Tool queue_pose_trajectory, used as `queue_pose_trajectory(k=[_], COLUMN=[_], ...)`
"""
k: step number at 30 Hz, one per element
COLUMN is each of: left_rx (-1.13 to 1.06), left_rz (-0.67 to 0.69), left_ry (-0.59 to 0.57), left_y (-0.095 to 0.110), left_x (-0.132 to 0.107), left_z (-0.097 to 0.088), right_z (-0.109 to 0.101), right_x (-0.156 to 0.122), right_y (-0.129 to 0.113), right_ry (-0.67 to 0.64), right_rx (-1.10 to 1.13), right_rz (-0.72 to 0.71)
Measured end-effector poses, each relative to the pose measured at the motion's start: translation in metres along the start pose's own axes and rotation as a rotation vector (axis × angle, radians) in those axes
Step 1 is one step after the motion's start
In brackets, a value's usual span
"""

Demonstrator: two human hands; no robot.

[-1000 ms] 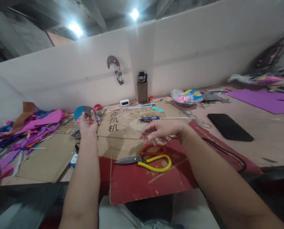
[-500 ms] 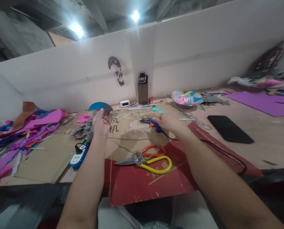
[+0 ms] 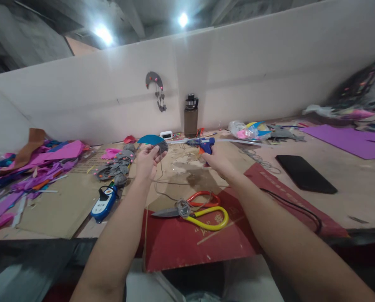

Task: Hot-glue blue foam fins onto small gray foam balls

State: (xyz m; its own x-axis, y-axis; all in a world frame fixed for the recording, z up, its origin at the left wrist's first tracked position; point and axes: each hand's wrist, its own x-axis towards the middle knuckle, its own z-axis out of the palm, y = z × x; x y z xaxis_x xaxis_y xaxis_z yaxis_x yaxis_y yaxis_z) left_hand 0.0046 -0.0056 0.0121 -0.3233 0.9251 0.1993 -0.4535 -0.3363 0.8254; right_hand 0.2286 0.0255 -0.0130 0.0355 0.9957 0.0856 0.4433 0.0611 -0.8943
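Head cam: the left hand (image 3: 148,161) is pinching a blue disc (image 3: 152,140) by its lower edge, fingers closed on it, holding it up beyond the scissors (image 3: 194,209) and a bit left. A thin wire (image 3: 160,174) is dangling from it. The right hand (image 3: 217,161) is wrapping round the glue gun (image 3: 204,144), beyond the scissors and slightly right. Its nozzle is pointing left at the disc, not touching. Looks to me like gluing is just starting. Next bit is calling for lining the tip up with the disc edge, then a gentle squeeze.
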Motion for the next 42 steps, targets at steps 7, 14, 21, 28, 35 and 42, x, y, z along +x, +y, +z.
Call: queue_pose_trajectory(k=[7,14,21,28,35,42], left_rx=[0.069,0.175,0.196,0.233,0.245,0.260], left_rz=[-0.002,0.019,0.026,0.033,0.048,0.078], left_ry=[0.060,0.066,0.078,0.105,0.121,0.108], left_y=[-0.004,-0.011,-0.014,-0.014,-0.014,-0.013], left_x=[0.001,-0.002,-0.006,-0.008,-0.007,-0.008], left_z=[0.000,0.002,0.008,0.011,0.009,0.009], right_z=[0.014,0.024,0.022,0.021,0.021,0.021], right_x=[-0.042,-0.046,-0.047,-0.050,-0.048,-0.046], right_y=[-0.032,-0.023,-0.027,-0.030,-0.030,-0.029], right_ry=[-0.195,-0.255,-0.215,-0.231,-0.216,-0.184], right_rx=[0.527,0.347,0.224,0.202,0.166,0.147], right_rz=[-0.386,-0.490,-0.571,-0.577,-0.591,-0.589])
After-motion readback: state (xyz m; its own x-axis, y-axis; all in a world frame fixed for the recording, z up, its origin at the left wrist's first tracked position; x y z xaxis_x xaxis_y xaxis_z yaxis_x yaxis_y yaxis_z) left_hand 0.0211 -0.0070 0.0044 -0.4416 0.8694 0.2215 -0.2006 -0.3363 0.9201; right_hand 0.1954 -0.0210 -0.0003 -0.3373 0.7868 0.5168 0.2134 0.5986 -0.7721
